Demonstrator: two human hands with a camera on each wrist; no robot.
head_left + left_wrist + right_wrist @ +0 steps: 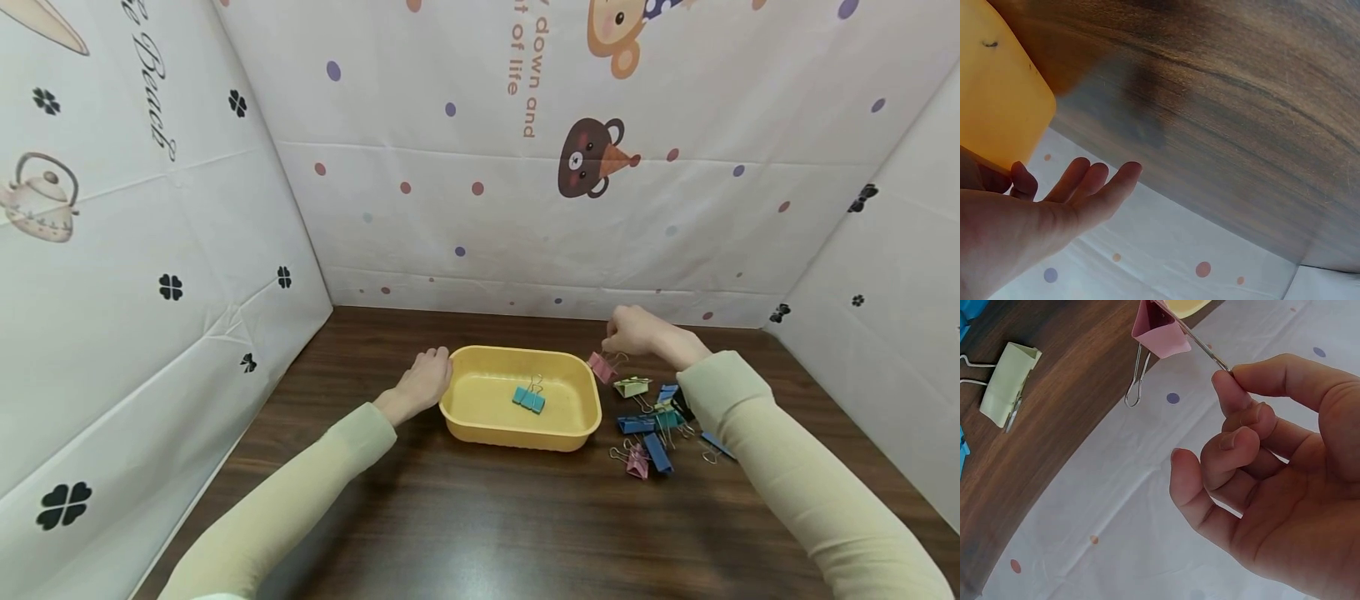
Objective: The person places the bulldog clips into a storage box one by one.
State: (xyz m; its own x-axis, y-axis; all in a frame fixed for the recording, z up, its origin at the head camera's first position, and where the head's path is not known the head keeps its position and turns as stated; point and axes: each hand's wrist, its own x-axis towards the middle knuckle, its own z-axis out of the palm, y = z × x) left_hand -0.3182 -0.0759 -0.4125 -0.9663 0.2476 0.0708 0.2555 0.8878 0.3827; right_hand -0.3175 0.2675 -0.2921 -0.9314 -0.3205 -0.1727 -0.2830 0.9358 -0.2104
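Note:
My right hand [637,331] pinches a wire handle of a pink binder clip [1163,334] between thumb and forefinger, its other fingers curled loosely. In the head view this clip hangs beside the right rim of a yellow plastic tray [480,432]. My left hand [423,379] holds the tray's left rim near the far corner; in the left wrist view, several of its fingers [1107,197] stretch out past the tray wall. Inside the tray lies a teal binder clip [529,400]. Just below the pink clip is a light green binder clip [1007,387].
Right of the tray lies a loose pile of binder clips, among them a blue clip [657,454] and another pink clip [637,461]. My right sleeve overlaps part of the pile. Patterned white sheeting [420,225] walls the dark wooden table [465,517] at the back and sides.

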